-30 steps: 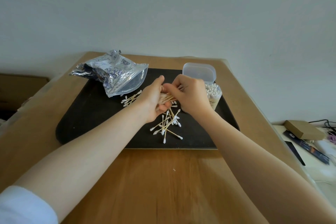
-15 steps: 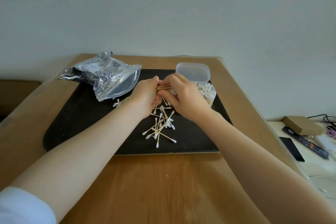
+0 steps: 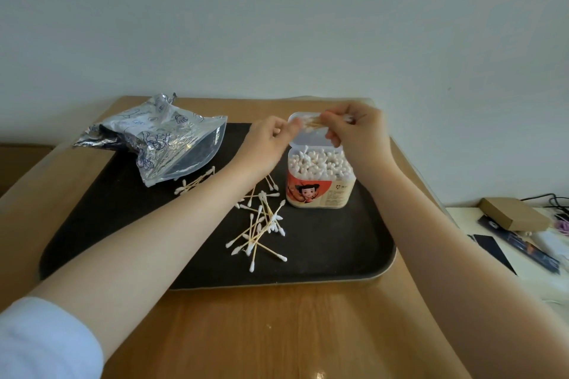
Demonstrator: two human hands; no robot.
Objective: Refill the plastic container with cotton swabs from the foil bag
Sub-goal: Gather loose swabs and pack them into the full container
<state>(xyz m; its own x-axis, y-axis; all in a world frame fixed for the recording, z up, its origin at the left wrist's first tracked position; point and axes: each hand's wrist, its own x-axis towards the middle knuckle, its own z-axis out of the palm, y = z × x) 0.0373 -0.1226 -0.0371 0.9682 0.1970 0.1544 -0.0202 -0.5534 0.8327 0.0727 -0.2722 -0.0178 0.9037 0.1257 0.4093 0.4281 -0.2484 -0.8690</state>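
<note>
In front of you is the wooden tabletop [image 3: 277,332], and on it lies a large black tray [image 3: 323,255] that carries all the things of the task. On the far left part of the tray lies the crumpled foil bag [image 3: 160,138], with its mouth turned toward the middle. On the right part of the tray stands the plastic container [image 3: 320,177], upright, with its lid [image 3: 308,140] open and tilted back; it is already full of cotton swabs with white tips up. Your left hand [image 3: 271,141] and your right hand [image 3: 357,132] are both raised above the open lid, close to each other. Between them you hold a small bundle of swabs [image 3: 312,124]: the fingers of each hand are pressed together and pinch one end of the bundle. On the tray, between the bag and the container and nearer to you, lies a loose heap of swabs [image 3: 261,224], crossed over each other. A few more swabs [image 3: 194,183] lie just beside the mouth of the bag.
</note>
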